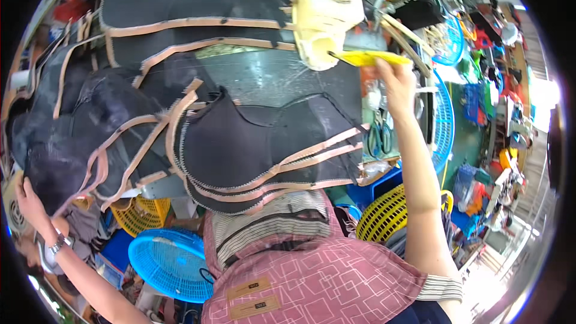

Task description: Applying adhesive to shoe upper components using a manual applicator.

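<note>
Yellow tool [369, 58] I grasp in my right hand [396, 81], tip by cream machine [327, 9]; my left hand [31, 203] touches a black piece [55, 168], grip unclear. Apron [342, 270] has tan labels [249, 288]; bare table [264, 75] lies between pieces.

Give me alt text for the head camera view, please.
A person's right hand holds a yellow-handled tool at the mouth of a cream-coloured container, while the left hand is at the edge of a black panel. More black panels, tan-edged, lie across the worktable.
</note>
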The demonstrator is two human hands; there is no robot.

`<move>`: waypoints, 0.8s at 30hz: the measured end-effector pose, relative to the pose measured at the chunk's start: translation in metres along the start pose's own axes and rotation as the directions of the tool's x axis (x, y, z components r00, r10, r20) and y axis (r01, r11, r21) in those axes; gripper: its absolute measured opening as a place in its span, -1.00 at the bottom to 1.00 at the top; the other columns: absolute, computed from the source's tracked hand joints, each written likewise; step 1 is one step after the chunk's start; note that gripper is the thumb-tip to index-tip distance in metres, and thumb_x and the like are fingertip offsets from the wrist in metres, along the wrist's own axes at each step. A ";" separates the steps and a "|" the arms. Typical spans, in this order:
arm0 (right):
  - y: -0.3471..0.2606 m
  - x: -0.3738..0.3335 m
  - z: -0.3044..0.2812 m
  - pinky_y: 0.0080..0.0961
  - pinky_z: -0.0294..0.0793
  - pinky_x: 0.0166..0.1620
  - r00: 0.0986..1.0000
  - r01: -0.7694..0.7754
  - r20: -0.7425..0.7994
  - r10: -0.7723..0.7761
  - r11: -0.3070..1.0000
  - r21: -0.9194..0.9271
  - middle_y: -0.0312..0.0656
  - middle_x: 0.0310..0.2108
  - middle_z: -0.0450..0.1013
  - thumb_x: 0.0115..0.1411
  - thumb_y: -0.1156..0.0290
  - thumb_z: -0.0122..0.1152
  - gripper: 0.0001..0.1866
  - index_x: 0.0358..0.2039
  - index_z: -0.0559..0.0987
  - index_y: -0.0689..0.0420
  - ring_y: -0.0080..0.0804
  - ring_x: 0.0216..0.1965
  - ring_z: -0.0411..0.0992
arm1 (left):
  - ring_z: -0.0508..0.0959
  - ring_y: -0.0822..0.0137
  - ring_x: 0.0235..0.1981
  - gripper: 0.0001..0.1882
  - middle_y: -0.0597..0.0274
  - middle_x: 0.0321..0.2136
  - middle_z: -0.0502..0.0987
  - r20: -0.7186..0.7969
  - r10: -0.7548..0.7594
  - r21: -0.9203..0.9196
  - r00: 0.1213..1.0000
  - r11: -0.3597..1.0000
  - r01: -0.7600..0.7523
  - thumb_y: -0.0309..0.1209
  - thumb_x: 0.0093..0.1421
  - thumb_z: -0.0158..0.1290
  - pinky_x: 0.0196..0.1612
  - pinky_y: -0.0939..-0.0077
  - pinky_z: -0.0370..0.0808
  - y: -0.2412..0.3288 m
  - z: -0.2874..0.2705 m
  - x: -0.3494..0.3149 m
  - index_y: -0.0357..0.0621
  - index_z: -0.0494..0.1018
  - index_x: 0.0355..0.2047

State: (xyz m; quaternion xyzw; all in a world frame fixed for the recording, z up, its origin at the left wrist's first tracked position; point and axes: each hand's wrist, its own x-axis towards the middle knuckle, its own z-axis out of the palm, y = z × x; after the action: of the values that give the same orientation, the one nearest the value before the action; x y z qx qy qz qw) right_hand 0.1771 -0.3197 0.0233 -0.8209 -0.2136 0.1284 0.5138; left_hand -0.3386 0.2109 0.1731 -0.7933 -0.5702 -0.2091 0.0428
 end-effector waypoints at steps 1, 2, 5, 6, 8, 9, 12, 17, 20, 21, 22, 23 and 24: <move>0.002 0.011 0.011 -0.66 0.45 -0.31 0.993 -0.114 0.000 0.115 0.985 -0.128 -0.16 -0.42 0.57 0.22 0.37 0.14 -0.77 -0.24 0.57 0.28 -0.58 -0.39 0.51 | 0.47 0.08 -0.03 -0.52 -0.07 -0.06 0.48 -0.124 0.217 0.262 0.968 0.948 -0.179 -0.14 0.26 -0.05 0.04 0.36 0.34 0.011 0.010 -0.004 -0.36 0.42 -0.05; 0.007 0.020 0.026 -0.66 0.45 -0.32 0.999 0.034 -0.003 -0.034 0.999 0.012 -0.17 -0.42 0.57 0.21 0.41 0.15 -0.81 -0.29 0.59 0.28 -0.60 -0.40 0.50 | 0.49 0.09 -0.06 -0.49 -0.09 -0.06 0.47 -0.201 0.289 0.464 0.936 0.870 -0.169 -0.10 0.25 -0.05 0.00 0.30 0.36 0.035 0.020 -0.015 -0.35 0.41 -0.04; 0.035 0.038 0.045 -0.67 0.47 -0.31 0.983 0.169 0.060 -0.171 0.985 0.042 -0.18 -0.39 0.56 0.21 0.43 0.14 -0.82 -0.27 0.57 0.27 -0.59 -0.43 0.49 | 0.39 -0.02 0.03 -0.50 -0.13 0.00 0.39 -0.269 0.490 0.059 0.829 0.868 -0.494 -0.40 0.11 0.10 0.12 0.23 0.27 0.144 0.049 -0.107 -0.38 0.31 0.03; 0.047 0.040 0.048 -0.67 0.48 -0.33 0.995 0.058 0.073 -0.070 0.987 0.152 -0.17 -0.38 0.56 0.23 0.43 0.12 -0.83 -0.25 0.56 0.26 -0.58 -0.45 0.49 | 0.34 -0.01 0.06 -0.51 -0.07 0.00 0.37 -0.113 0.548 -0.082 0.829 0.826 -0.558 -0.41 0.05 0.13 0.13 0.17 0.26 0.185 0.063 -0.152 -0.35 0.34 -0.01; 0.065 0.038 0.045 -0.69 0.49 -0.42 0.993 0.024 -0.110 0.035 0.870 0.492 -0.17 -0.39 0.55 0.25 0.43 0.08 -0.83 -0.24 0.53 0.25 -0.56 -0.50 0.49 | 0.29 0.00 0.14 -0.45 -0.03 0.07 0.34 0.223 0.835 -0.497 0.503 0.541 -0.678 -0.41 -0.04 0.18 0.19 0.13 0.20 0.256 0.082 -0.238 -0.23 0.36 0.01; 0.069 0.034 0.042 -0.68 0.51 -0.49 0.981 -0.056 -0.128 0.146 0.844 0.533 -0.16 -0.41 0.54 0.27 0.40 0.05 -0.83 -0.22 0.47 0.23 -0.53 -0.55 0.49 | 0.30 -0.04 0.13 -0.39 -0.03 0.08 0.33 0.066 0.913 -0.748 0.401 0.312 -0.586 -0.39 -0.11 0.22 0.18 0.10 0.21 0.287 0.098 -0.272 -0.19 0.36 0.02; 0.060 0.010 0.029 -0.63 0.56 -0.43 0.757 -0.642 0.407 0.512 0.467 0.607 -0.15 -0.38 0.54 0.29 0.35 0.03 -0.83 -0.21 0.47 0.17 -0.51 -0.51 0.51 | 0.29 -0.06 0.10 -0.39 0.00 0.04 0.34 0.126 0.968 -0.820 0.215 0.224 -0.526 -0.33 -0.09 0.22 0.15 -0.03 0.19 0.338 0.123 -0.337 -0.12 0.37 0.02; 0.022 -0.042 0.035 -0.55 0.57 -0.39 0.919 -0.393 0.209 0.335 0.825 0.406 -0.23 -0.48 0.50 0.23 0.27 0.13 -0.79 -0.30 0.47 0.15 -0.51 -0.57 0.45 | 0.31 0.00 0.09 -0.44 0.01 0.01 0.37 0.114 0.979 -0.806 0.168 0.190 -0.561 -0.33 -0.03 0.19 0.16 -0.05 0.18 0.346 0.152 -0.353 -0.12 0.37 0.02; 0.030 -0.049 0.059 -0.65 0.37 -0.45 0.958 -0.259 0.120 0.259 0.966 -0.011 -0.25 -0.59 0.46 0.00 0.20 0.39 -0.64 -0.43 0.51 0.24 -0.61 -0.56 0.38 | 0.35 0.03 0.06 -0.48 0.03 -0.04 0.42 0.059 0.984 -0.804 0.169 0.147 -0.576 -0.32 -0.03 0.19 0.16 -0.05 0.19 0.341 0.158 -0.358 -0.12 0.41 -0.01; 0.037 -0.048 0.067 -0.65 0.35 -0.48 0.990 -0.136 0.044 0.132 0.987 0.085 -0.27 -0.64 0.44 0.00 0.22 0.40 -0.66 -0.48 0.50 0.23 -0.64 -0.59 0.34 | 0.36 0.03 0.05 -0.48 0.04 -0.05 0.42 0.059 0.983 -0.803 0.175 0.151 -0.577 -0.32 -0.03 0.19 0.16 -0.05 0.20 0.339 0.159 -0.361 -0.12 0.41 -0.01; 0.042 -0.049 0.071 -0.65 0.34 -0.48 0.987 -0.158 0.011 0.158 0.987 -0.004 -0.27 -0.65 0.43 -0.01 0.23 0.40 -0.66 -0.48 0.49 0.23 -0.64 -0.60 0.33 | 0.36 0.03 0.05 -0.49 0.04 -0.05 0.43 0.074 0.983 -0.804 0.165 0.157 -0.573 -0.32 -0.03 0.19 0.16 -0.05 0.20 0.338 0.160 -0.362 -0.12 0.42 -0.02; 0.046 -0.046 0.077 -0.65 0.34 -0.49 0.992 -0.124 0.014 0.124 0.991 -0.041 -0.28 -0.65 0.42 -0.01 0.23 0.40 -0.67 -0.48 0.49 0.22 -0.65 -0.61 0.32 | 0.37 0.03 0.04 -0.49 0.03 -0.05 0.43 0.061 0.982 -0.803 0.177 0.154 -0.576 -0.32 -0.04 0.20 0.15 -0.05 0.21 0.338 0.161 -0.364 -0.13 0.42 -0.03; 0.048 -0.046 0.080 -0.65 0.34 -0.50 1.000 -0.030 0.003 0.030 0.998 -0.064 -0.28 -0.66 0.42 -0.02 0.23 0.41 -0.67 -0.48 0.49 0.21 -0.66 -0.61 0.32 | 0.37 0.03 0.04 -0.49 0.03 -0.06 0.43 0.053 0.982 -0.800 0.180 0.149 -0.581 -0.32 -0.04 0.20 0.15 -0.05 0.21 0.337 0.162 -0.365 -0.14 0.43 -0.04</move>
State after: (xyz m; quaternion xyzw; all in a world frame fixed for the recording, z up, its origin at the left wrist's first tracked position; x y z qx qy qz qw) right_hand 0.1129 -0.2972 -0.0557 -0.8397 -0.2061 0.1309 0.4850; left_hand -0.0777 -0.1794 -0.0550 -0.9495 0.1067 -0.0666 -0.2875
